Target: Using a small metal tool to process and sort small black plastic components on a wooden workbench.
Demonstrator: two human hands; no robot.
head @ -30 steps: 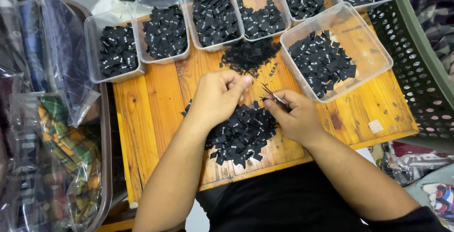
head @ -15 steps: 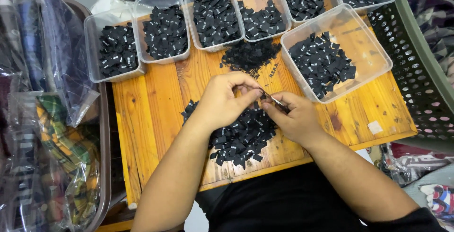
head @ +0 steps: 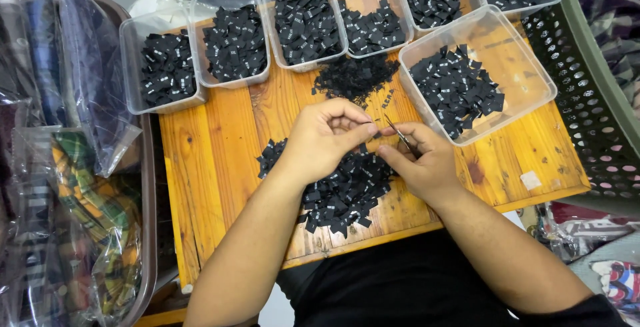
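Head view: your left hand point(head: 327, 137) has its fingers pinched shut on one small black label point(head: 371, 131), held just above the loose pile of labels point(head: 340, 187) on the table point(head: 220, 160). Your right hand point(head: 423, 164) has its fingers closed around thin metal tweezers point(head: 397, 132), whose tips sit right at the pinched label, almost touching your left fingertips.

The main risk is that point of contact. The tweezer tips are sharp and very close to your left thumb and forefinger, so a slip could nick the skin or knock the label out of your pinch. If it drops, it would land in the pile directly under your fingers and be lost among identical pieces.

Your right wrist lies over the edge of the pile, so a sideways drag could sweep labels toward the near table edge and off it.

Just beyond your right fingers stands the large clear tub point(head: 527, 67), tilted on the table, with a second small heap of black pieces point(head: 353, 77) beyond your left fingers. A careless toss could mix lots, or miss the tub altogether.
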